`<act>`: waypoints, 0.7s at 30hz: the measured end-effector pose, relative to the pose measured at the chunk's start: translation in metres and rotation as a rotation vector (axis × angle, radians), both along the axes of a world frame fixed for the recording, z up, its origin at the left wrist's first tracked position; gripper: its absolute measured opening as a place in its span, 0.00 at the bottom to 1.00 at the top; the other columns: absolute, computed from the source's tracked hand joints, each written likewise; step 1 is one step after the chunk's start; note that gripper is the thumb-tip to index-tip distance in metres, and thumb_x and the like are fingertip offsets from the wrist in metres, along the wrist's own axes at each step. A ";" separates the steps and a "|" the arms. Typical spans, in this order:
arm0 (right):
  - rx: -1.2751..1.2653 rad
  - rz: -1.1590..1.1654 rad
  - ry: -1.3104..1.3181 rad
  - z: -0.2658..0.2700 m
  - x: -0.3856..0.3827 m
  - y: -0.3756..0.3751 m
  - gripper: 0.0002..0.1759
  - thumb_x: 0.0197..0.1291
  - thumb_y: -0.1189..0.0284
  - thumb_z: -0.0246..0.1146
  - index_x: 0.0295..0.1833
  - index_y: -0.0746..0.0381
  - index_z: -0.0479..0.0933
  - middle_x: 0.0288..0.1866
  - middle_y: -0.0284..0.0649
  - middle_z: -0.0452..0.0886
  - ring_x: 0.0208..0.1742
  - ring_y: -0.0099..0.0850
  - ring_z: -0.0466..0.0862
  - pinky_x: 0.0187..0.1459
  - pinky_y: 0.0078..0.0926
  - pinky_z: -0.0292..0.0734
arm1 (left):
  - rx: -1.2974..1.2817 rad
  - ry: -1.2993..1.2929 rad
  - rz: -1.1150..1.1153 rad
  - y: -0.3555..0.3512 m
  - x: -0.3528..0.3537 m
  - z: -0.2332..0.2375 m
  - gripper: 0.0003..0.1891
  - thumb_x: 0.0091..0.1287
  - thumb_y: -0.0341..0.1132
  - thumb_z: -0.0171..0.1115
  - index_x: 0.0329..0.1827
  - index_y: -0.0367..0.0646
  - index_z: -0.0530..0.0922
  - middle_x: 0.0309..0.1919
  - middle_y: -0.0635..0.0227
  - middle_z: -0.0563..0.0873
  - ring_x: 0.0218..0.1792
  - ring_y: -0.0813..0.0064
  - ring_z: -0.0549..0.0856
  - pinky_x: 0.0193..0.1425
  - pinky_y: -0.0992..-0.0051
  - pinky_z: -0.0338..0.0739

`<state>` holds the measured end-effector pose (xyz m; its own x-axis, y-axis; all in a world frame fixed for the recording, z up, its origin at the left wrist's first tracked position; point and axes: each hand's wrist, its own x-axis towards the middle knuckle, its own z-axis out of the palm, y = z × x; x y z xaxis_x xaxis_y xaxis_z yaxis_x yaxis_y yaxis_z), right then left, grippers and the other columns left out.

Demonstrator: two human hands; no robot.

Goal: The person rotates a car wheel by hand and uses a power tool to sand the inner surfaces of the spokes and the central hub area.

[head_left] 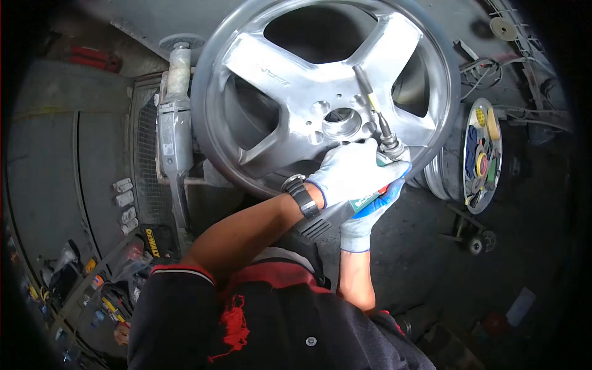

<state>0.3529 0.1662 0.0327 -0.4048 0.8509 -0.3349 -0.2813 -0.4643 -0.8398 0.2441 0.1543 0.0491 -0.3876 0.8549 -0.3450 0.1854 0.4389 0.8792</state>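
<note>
Just above the left hand (351, 169), the die grinder (390, 145) pointed up and away, its long bit (369, 92) slanting across a spoke of the alloy wheel (277, 74), tip touching the metal above the hub hole. That hand (white glove, wristwatch (301, 192) at the cuff) was wrapped closed over the tool's neck. Directly beneath it, the right hand (370, 213) in a blue-palmed glove gripped the tool's body. Well left of both hands an angle grinder (174, 123) leaned beside the wheel; right of them stood a second rim (453, 169).
</note>
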 end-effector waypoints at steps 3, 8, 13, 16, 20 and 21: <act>0.102 0.023 -0.104 -0.009 0.002 -0.007 0.31 0.78 0.48 0.44 0.73 0.60 0.64 0.65 0.39 0.73 0.64 0.30 0.76 0.64 0.32 0.74 | -0.068 -0.012 -0.017 -0.010 -0.003 0.003 0.41 0.65 0.69 0.58 0.48 0.29 0.78 0.36 0.47 0.88 0.40 0.51 0.90 0.48 0.61 0.82; 0.132 0.051 -0.142 -0.010 -0.007 -0.030 0.30 0.79 0.50 0.45 0.72 0.61 0.66 0.62 0.38 0.76 0.61 0.29 0.78 0.63 0.31 0.75 | -0.145 -0.052 -0.020 -0.037 -0.012 0.007 0.40 0.65 0.67 0.60 0.52 0.29 0.77 0.39 0.45 0.88 0.43 0.50 0.89 0.51 0.60 0.82; -0.083 0.053 0.023 -0.021 -0.009 -0.047 0.27 0.81 0.54 0.42 0.71 0.62 0.65 0.63 0.39 0.75 0.63 0.30 0.77 0.63 0.32 0.75 | -0.223 -0.059 0.063 -0.056 -0.016 0.009 0.39 0.66 0.65 0.61 0.56 0.31 0.77 0.41 0.45 0.88 0.45 0.50 0.89 0.53 0.60 0.82; -0.100 0.066 0.022 -0.027 -0.009 -0.051 0.27 0.80 0.54 0.42 0.72 0.62 0.65 0.63 0.39 0.75 0.63 0.30 0.77 0.64 0.32 0.74 | -0.205 -0.041 0.091 -0.061 -0.014 0.002 0.38 0.65 0.65 0.62 0.56 0.32 0.78 0.40 0.46 0.88 0.44 0.50 0.89 0.51 0.60 0.82; -0.051 0.044 -0.011 -0.018 -0.011 -0.046 0.27 0.80 0.54 0.43 0.72 0.62 0.65 0.63 0.38 0.75 0.63 0.29 0.77 0.64 0.31 0.74 | -0.236 0.027 -0.013 -0.048 -0.013 0.008 0.40 0.66 0.67 0.59 0.53 0.29 0.77 0.39 0.45 0.88 0.43 0.50 0.90 0.52 0.60 0.82; -0.041 0.027 -0.020 -0.015 -0.010 -0.043 0.27 0.80 0.54 0.43 0.72 0.61 0.65 0.63 0.38 0.75 0.63 0.29 0.77 0.64 0.31 0.74 | -0.233 0.025 -0.018 -0.044 -0.010 0.007 0.40 0.66 0.67 0.59 0.53 0.29 0.77 0.39 0.45 0.88 0.43 0.50 0.90 0.52 0.60 0.82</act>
<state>0.3425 0.1230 0.0173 -0.4201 0.8253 -0.3774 -0.2520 -0.5056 -0.8252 0.2342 0.1104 0.0557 -0.3837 0.7600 -0.5245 0.2155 0.6260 0.7494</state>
